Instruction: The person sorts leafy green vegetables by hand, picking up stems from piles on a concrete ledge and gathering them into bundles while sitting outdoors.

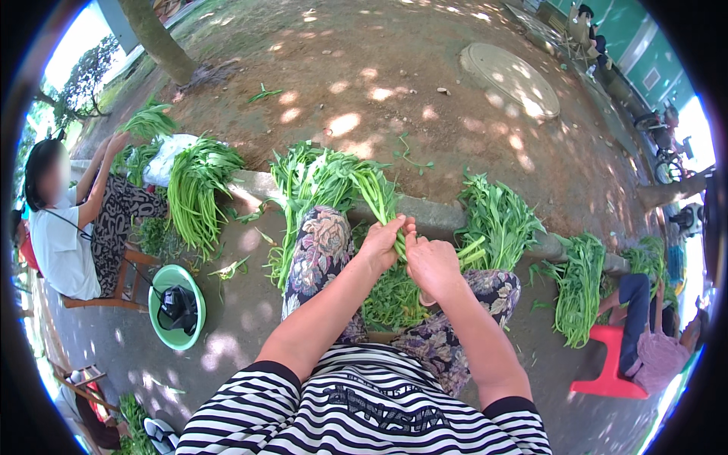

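Note:
My left hand (382, 242) grips a small bunch of long green stems (372, 196), leafy tops pointing away from me. Close beside it, the fingers of my right hand (427, 259) are closed around the lower part of these stems. Behind my left hand a pile of leafy water spinach (310, 176) lies over the concrete curb and hangs down beside my knee. Another heap of the greens (495, 219) rests on the curb to the right, its cut stems toward my right hand. Between my legs, loose leaves and trimmings (395, 301) cover the ground.
A person (68, 210) on a wooden chair (122, 284) works with greens at the left. Near that chair stands a green basin (196, 333) holding a black bag. Along the curb (432, 213) lie more bundles (580, 290). A red plastic stool (606, 369) is at the right.

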Tool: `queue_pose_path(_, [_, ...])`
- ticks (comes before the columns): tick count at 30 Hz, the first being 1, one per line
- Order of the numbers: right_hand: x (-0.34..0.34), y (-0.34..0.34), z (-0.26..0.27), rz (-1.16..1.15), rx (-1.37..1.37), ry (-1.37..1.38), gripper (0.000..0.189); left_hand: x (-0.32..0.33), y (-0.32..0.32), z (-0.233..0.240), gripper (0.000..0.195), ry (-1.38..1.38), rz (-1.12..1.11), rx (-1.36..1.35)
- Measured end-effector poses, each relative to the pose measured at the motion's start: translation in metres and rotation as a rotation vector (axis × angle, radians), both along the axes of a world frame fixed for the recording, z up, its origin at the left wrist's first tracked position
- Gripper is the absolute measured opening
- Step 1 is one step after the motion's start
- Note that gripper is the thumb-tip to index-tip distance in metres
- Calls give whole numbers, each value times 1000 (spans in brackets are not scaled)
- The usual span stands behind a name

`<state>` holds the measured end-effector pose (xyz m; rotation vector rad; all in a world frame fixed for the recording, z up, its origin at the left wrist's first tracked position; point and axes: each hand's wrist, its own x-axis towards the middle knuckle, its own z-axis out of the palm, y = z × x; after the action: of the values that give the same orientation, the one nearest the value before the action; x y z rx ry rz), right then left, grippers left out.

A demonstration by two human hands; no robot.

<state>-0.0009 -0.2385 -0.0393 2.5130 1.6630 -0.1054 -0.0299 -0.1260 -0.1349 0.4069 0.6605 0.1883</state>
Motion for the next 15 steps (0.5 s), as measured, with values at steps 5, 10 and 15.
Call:
queue_pose_path(5, [-6,-21,43,26,482,240,44,-16,23,21,18,-48,12,55])
queue_pose_path(10, [14,-66,38,-556,1000,529,42,-39,50,53,24,-117,-77,80])
queue_pose_path(15, [44,-92,-53,-817,1106,946,45,-61,75,77,31,-294,-101,24])
